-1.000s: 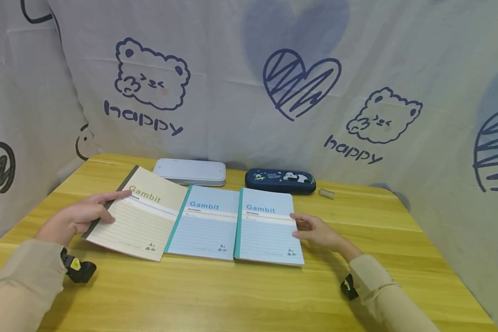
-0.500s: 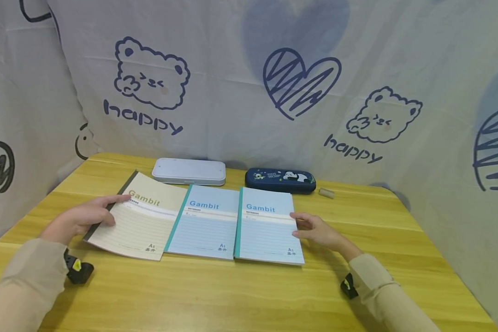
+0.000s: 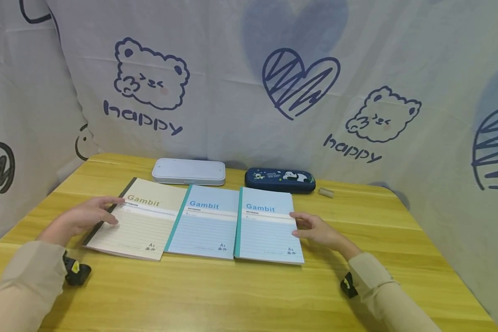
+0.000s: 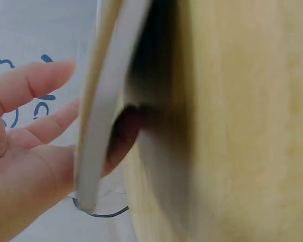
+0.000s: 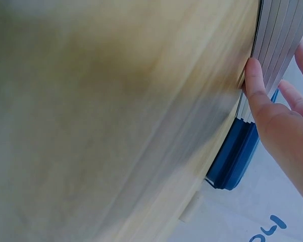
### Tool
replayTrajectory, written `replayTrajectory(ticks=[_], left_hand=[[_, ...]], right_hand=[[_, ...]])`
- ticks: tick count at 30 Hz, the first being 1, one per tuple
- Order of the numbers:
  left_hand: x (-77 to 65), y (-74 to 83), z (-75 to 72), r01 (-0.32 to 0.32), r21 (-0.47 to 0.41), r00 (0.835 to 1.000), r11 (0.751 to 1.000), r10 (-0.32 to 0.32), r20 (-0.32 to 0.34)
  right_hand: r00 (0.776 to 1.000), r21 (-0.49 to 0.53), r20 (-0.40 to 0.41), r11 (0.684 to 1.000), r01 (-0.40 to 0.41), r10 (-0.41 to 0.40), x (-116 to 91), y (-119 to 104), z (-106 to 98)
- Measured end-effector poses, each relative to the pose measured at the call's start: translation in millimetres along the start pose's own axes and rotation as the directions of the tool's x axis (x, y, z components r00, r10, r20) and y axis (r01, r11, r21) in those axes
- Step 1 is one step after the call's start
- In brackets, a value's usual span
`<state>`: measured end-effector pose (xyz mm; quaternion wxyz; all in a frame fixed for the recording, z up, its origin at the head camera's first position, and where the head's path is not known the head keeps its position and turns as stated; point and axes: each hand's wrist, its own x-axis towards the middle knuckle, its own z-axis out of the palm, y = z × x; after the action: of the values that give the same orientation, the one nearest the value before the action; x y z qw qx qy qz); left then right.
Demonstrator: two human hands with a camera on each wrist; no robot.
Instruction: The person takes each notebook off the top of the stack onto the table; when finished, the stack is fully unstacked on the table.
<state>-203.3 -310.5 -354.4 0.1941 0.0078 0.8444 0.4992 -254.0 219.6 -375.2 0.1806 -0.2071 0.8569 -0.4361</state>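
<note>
A cream Gambit notebook (image 3: pixel 147 230) with a dark spine lies at the left, its near-left side slightly raised. My left hand (image 3: pixel 80 216) holds that side: in the left wrist view a finger (image 4: pixel 122 143) is under the notebook (image 4: pixel 93 136), while other fingers stay over it. Beside it lies a blue notebook (image 3: pixel 205 233) with a green spine. To the right is a matching blue notebook (image 3: pixel 269 230), on top of a stack whose page edges (image 5: pixel 278 40) show in the right wrist view. My right hand (image 3: pixel 319 233) touches the stack's right edge with extended fingers.
Behind the notebooks stand a white case (image 3: pixel 188 171) and a navy panda pencil case (image 3: pixel 280 180). A small tan block (image 3: pixel 326 192) lies right of the pencil case. A printed cloth (image 3: pixel 224 92) hangs along the back of the wooden table (image 3: pixel 216 295).
The cream notebook's left side has come down toward the table, its far-left corner shifting nearer, and my left hand lowers with it. My right hand and the blue notebooks stay still.
</note>
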Motion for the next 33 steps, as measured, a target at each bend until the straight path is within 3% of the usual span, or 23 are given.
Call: replayTrajectory(ticks=[7, 14, 21, 33], left_hand=[[-2.7, 5.6, -1.6, -0.001, 0.089, 1.0, 0.996, 0.003, -0.024], [-3.5, 11.4, 0.9, -0.043, 0.109, 0.99, 0.993, 0.056, -0.126], [0.8, 19.9, 9.9, -0.112, 0.046, 0.97, 0.993, 0.119, -0.21], [21.5, 51.2, 42.7, -0.129, -0.048, 0.976, 0.991, 0.118, -0.181]], right_hand=[[1.0, 0.001, 0.001, 1.0, 0.008, -0.008, 0.8, 0.8, -0.1], [1.0, 0.002, -0.004, 1.0, -0.007, 0.007, 0.9, 0.5, 1.1], [1.0, 0.019, -0.009, 1.0, -0.014, 0.014, 1.3, 0.2, 1.8], [1.0, 0.0, -0.016, 1.0, -0.018, 0.018, 1.2, 0.0, 2.0]])
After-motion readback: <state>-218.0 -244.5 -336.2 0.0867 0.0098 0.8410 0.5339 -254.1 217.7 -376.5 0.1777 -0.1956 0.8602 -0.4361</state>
